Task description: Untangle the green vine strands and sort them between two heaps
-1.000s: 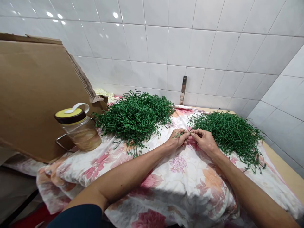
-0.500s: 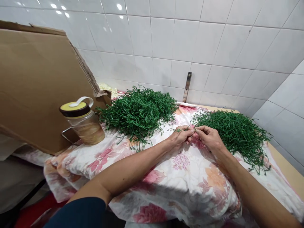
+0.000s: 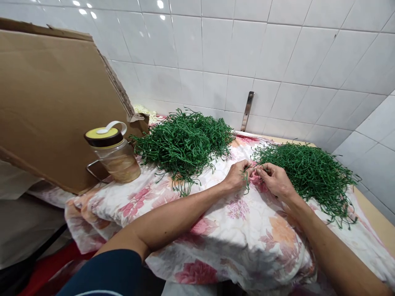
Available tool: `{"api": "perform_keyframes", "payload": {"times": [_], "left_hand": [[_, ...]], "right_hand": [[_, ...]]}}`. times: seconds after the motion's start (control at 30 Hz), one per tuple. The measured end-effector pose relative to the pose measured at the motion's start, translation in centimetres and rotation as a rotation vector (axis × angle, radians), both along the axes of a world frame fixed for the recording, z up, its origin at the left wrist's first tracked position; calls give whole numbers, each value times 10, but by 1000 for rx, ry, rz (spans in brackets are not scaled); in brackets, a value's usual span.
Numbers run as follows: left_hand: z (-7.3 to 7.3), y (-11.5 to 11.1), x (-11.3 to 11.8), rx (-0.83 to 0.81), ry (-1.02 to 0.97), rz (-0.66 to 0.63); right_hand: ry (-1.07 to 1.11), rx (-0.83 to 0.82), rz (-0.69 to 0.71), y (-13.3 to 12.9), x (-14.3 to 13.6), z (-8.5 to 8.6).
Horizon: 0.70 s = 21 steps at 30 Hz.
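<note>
Flower-printed cloth (image 3: 234,242) lies beneath fingers (image 3: 270,167) pinching green stems (image 3: 246,181).

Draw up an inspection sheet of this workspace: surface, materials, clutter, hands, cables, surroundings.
Surface: wrinkled floral cloth; a pale bare edge shows at right.
Job's things: two loose heaps of thin green strands, left heap and right heap, apart from each other.
Clutter: lidded jar with brownish contents, upright; large cardboard piece behind it; pale heap at the back, unclear what.
Left hand: holds a few green strands.
Right hand: fingertips close to the left's; whether they grip anything is too small to tell.
Cables: nothing seen.
Surroundings: white tiled wall with a metal strip.
</note>
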<state>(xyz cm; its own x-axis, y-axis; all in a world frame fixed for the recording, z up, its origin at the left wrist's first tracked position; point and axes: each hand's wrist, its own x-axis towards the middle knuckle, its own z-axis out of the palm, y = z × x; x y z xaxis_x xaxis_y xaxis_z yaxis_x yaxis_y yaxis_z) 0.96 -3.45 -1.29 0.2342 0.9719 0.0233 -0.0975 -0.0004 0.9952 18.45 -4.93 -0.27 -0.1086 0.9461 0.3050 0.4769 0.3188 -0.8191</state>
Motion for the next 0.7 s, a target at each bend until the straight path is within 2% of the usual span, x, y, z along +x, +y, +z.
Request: {"api": "perform_keyframes", "payload": {"times": [0.13, 0.27, 0.5, 0.7], "left_hand": [[2, 0, -4, 247, 191, -43], [8, -1, -8, 426, 354, -13], [16, -6, -8, 500, 394, 66], [14, -10, -6, 558, 497, 86]], "right_hand": [[-63, 2, -2, -3, 1, 4], [-134, 16, -20, -5, 0, 7], [-31, -23, -24, -5, -4, 10], [-92, 9, -80, -3, -5, 4]]}}
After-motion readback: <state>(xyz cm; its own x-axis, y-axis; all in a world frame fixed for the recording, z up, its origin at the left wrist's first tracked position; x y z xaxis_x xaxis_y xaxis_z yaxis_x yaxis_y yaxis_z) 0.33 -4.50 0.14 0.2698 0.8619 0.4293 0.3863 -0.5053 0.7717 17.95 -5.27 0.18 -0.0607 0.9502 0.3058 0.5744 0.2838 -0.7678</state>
